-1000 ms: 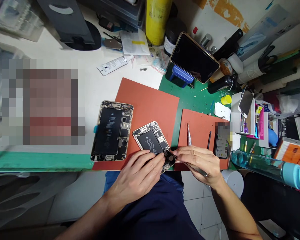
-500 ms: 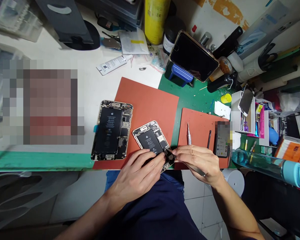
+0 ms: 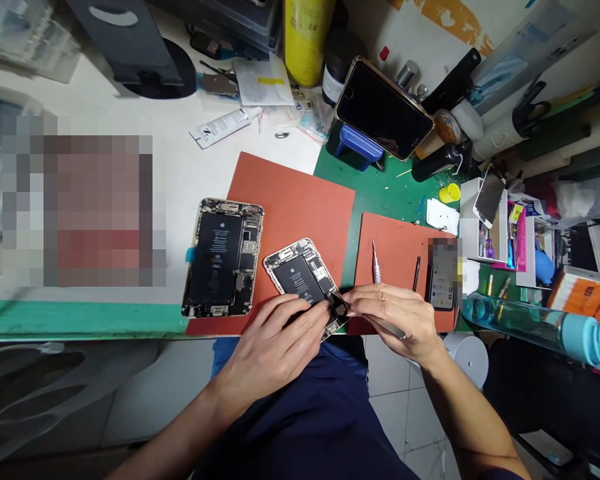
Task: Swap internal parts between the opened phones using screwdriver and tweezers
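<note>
An opened smartphone (image 3: 295, 270), its battery and circuit board bare, lies tilted at the near edge of a red-brown mat. My left hand (image 3: 280, 340) steadies it, fingers laid across its lower left part. In my right hand (image 3: 400, 317) is a pair of metal tweezers (image 3: 394, 329), pinched between thumb and fingers. Their tips reach the lower right of the phone, by a small dark part; whether they grip it I cannot make out. Left of my hands rests a larger opened smartphone (image 3: 220, 260), with a blue tab at its side.
The red-brown mat (image 3: 300, 193) lies beneath both phones. On a second mat (image 3: 365, 267) are a screwdriver (image 3: 376, 263), a thin black tool (image 3: 417, 275) and a lit phone (image 3: 443, 280). Another phone (image 3: 385, 107) leans on a blue stand. A water bottle (image 3: 530, 327) lies at the right.
The whole view has shifted slightly. Both hands stay at the smaller phone, and the tweezers remain over its lower right part with barely any movement.
</note>
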The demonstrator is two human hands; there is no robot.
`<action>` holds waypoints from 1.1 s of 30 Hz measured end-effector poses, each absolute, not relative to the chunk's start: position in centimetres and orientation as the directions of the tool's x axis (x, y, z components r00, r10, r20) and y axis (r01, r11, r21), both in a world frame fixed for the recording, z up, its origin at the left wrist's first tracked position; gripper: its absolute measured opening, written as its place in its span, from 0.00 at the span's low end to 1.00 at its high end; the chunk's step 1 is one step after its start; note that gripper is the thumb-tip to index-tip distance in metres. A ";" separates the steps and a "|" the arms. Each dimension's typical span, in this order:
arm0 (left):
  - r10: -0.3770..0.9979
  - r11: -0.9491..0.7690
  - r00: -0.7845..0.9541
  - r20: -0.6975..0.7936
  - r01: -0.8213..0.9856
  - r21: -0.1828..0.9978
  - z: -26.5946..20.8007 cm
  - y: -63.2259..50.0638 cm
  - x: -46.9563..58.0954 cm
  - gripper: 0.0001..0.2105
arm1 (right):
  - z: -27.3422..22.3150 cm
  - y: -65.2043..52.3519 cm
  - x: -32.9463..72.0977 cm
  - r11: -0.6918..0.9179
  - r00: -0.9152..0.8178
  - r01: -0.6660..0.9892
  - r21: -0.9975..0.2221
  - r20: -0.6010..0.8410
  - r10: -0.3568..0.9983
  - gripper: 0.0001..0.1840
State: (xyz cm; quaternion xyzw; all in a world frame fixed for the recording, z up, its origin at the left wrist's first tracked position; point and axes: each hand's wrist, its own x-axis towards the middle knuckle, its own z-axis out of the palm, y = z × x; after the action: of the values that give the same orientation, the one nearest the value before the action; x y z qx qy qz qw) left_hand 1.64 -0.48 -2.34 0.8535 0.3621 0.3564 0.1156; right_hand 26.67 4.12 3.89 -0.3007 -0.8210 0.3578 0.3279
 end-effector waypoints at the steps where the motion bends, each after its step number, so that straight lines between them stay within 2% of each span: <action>1: 0.698 -0.713 0.488 0.524 0.534 0.453 -2.4 -0.5 1.6 0.16 | 3.9 4.1 26.6 0.562 -0.604 0.264 -0.784 0.320 0.730 0.17; 14: 0.697 -0.714 0.502 0.512 0.545 0.439 -2.2 -0.2 1.6 0.17 | 4.0 4.1 26.4 0.506 -0.501 0.317 -0.802 0.311 0.808 0.17; 17: 0.705 -0.707 0.498 0.505 0.551 0.444 -2.1 -0.2 1.7 0.18 | 4.4 3.5 26.6 0.477 -0.403 0.338 -0.811 0.333 0.852 0.17; 19: 0.705 -0.706 0.498 0.504 0.558 0.436 -2.0 -0.3 1.7 0.19 | 4.8 2.5 26.6 0.413 -0.259 0.351 -0.840 0.337 0.905 0.17; 21: 0.700 -0.710 0.502 0.508 0.564 0.421 -2.0 -0.3 1.6 0.20 | 5.2 1.1 26.5 0.281 -0.080 0.280 -0.918 0.269 0.960 0.12; 23: 0.697 -0.711 0.506 0.508 0.579 0.399 -2.1 -0.4 1.5 0.21 | 5.5 -0.5 26.2 0.102 0.036 0.118 -0.988 0.107 0.994 0.08; 25: 0.700 -0.708 0.513 0.496 0.587 0.393 -2.1 -0.4 1.4 0.21 | 5.5 -1.8 25.6 -0.069 0.053 -0.004 -0.998 -0.069 0.996 0.07; 26: 0.704 -0.705 0.515 0.488 0.586 0.399 -2.1 -0.4 1.4 0.21 | 5.3 -2.3 25.3 -0.147 0.050 -0.004 -0.989 -0.147 0.988 0.08; 29: 0.714 -0.699 0.515 0.475 0.573 0.429 -2.2 -0.4 1.3 0.22 | 4.5 -2.7 24.1 -0.303 0.063 0.197 -0.932 -0.296 0.953 0.08; 33: 0.717 -0.695 0.513 0.471 0.569 0.440 -2.2 -0.5 1.2 0.24 | 3.2 -1.7 22.9 -0.267 0.099 0.446 -0.854 -0.250 0.963 0.08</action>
State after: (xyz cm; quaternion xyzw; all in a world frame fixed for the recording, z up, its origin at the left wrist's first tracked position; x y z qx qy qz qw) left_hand 1.23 -0.45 -2.21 0.8621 0.3730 0.3232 0.1151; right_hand 22.91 -1.65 3.15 -0.6751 -0.5219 0.4218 0.3064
